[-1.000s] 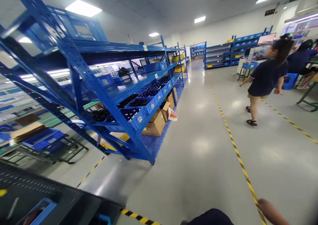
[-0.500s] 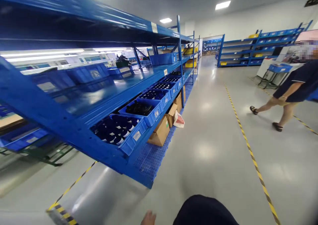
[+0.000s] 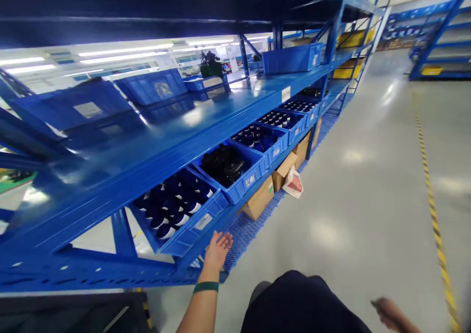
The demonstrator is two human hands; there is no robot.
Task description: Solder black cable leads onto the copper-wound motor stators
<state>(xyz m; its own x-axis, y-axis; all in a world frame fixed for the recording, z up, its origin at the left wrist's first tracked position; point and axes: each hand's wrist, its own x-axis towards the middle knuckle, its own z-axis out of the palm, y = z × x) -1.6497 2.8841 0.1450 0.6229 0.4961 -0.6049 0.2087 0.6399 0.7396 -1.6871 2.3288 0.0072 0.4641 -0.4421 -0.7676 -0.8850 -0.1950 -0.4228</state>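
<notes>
My left hand (image 3: 218,248) reaches forward with fingers spread and nothing in it; a dark green band circles its wrist. It is nearest to the front blue bin (image 3: 206,220) on the lower shelf, and I see no clear contact. Dark blue rounded pieces (image 3: 172,206) with white parts stand in rows in that bin. Behind it, another blue bin (image 3: 239,188) holds black items (image 3: 224,166) whose kind I cannot make out. Low on the right, my right hand (image 3: 389,313) is smeared by motion, so its fingers and anything in them are unclear.
The blue rack (image 3: 154,164) runs along my left, with several more bins behind. Cardboard boxes (image 3: 259,199) and a white and red bag (image 3: 293,183) lie beneath it by blue matting (image 3: 243,230). A yellow-black floor line (image 3: 429,191) marks the aisle at right.
My view has turned left and come closer to the rack. The left hand has risen fully into view beside the front bin. My right hand has appeared, and the walking person has left the view.
</notes>
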